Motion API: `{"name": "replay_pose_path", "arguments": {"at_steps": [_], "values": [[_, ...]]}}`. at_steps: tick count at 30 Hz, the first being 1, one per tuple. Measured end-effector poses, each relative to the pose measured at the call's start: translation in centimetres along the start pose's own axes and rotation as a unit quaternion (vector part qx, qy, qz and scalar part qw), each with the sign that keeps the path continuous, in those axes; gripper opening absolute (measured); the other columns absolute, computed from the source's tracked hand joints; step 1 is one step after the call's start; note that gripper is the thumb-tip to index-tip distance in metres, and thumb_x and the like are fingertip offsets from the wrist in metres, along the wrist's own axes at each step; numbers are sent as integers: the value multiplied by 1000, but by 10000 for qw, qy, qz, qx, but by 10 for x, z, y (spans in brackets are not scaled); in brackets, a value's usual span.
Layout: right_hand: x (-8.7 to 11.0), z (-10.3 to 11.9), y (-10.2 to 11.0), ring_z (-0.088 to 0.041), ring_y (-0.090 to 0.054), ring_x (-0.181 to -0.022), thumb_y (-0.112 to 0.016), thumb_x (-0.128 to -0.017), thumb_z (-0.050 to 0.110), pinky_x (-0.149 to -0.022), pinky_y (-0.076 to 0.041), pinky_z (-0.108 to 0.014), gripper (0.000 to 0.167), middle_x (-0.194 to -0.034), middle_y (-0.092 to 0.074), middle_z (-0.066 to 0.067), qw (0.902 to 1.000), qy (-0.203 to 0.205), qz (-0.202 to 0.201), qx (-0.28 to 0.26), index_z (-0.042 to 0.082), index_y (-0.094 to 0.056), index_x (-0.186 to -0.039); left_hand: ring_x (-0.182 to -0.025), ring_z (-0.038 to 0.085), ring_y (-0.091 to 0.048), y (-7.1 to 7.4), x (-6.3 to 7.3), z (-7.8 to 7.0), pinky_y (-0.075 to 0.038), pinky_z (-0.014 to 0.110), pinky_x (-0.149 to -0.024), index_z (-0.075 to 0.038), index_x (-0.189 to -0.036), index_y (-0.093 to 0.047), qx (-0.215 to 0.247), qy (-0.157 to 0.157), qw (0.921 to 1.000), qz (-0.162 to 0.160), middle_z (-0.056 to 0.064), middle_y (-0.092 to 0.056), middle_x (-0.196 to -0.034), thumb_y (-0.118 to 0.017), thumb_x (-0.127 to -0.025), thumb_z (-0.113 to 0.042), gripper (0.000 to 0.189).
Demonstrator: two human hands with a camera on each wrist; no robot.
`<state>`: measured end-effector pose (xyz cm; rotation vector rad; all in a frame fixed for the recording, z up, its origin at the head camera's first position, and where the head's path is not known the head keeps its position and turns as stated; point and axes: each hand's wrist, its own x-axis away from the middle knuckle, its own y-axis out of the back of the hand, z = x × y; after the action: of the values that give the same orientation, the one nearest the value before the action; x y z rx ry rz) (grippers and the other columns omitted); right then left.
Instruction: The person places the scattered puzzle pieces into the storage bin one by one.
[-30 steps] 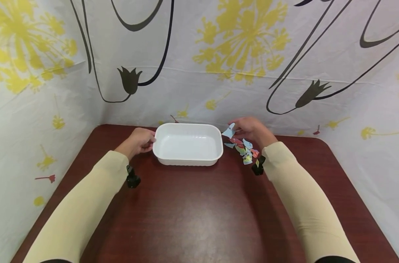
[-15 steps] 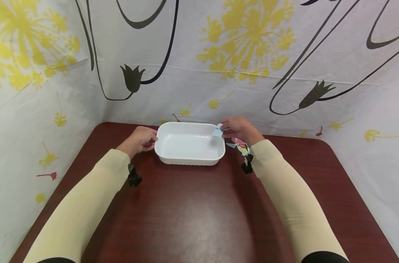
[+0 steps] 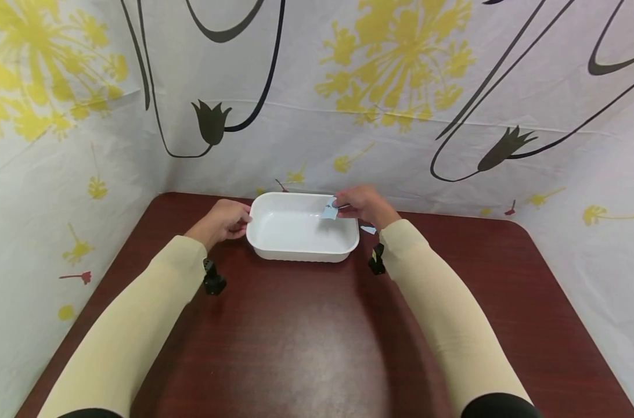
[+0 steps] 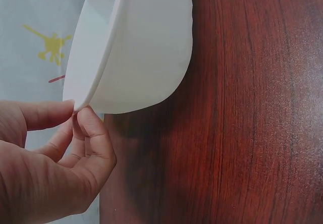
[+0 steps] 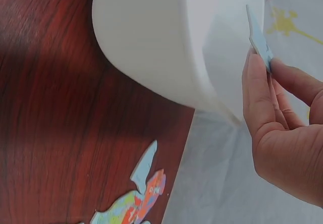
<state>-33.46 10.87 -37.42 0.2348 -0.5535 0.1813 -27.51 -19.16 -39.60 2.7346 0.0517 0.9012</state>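
Observation:
A white rectangular tub [image 3: 301, 255] with rounded corners stands at the back of the table. At its left end my left hand [image 3: 224, 222] pinches the rim between thumb and fingers, plainly seen in the left wrist view. Over the tub's right part my right hand [image 3: 365, 204] pinches a flat light-blue piece [image 3: 330, 209] with an irregular outline. The right wrist view shows that thin blue piece [image 5: 258, 41] edge-on between thumb and fingertips, above the rim. Below that hand, more flat pieces [image 5: 123, 206] with coloured print lie on the table, partly cut off by the frame.
The dark red-brown wooden table [image 3: 296, 337] reaches back to a white cloth [image 3: 275, 145] with yellow and grey flower prints, which also hangs at both sides. One light-blue loose piece [image 3: 368, 230] shows beside the tub's right end; the right forearm hides the others in the head view.
My right hand has moved left from above the loose pieces, carrying the light-blue piece over the tub. My left hand keeps its hold on the rim. The head view has shifted slightly.

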Motion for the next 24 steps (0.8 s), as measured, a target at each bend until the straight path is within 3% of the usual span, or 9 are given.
{"name": "replay_pose_path", "arguments": {"at_steps": [14, 24], "values": [[-15, 0, -31, -18, -62, -80, -64, -92, 0, -68, -56, -27, 31, -116, -63, -12, 9993, -284, -5, 263, 5, -64, -122, -77, 14, -56, 3, 0, 1, -52, 23, -67, -10, -135, -54, 38, -26, 9999, 122, 8, -54, -103, -55, -96, -7, 39], [-30, -8, -49, -17, -61, -79, -59, -91, -8, -68, -56, -26, 36, -119, -62, -14, 9993, -356, 59, 67, 2, -63, -125, -78, 15, -56, 4, -1, 1, -53, 24, -70, -11, -136, -54, 98, 12, 9998, 156, 7, -54, -105, -56, -96, -7, 41]]}}
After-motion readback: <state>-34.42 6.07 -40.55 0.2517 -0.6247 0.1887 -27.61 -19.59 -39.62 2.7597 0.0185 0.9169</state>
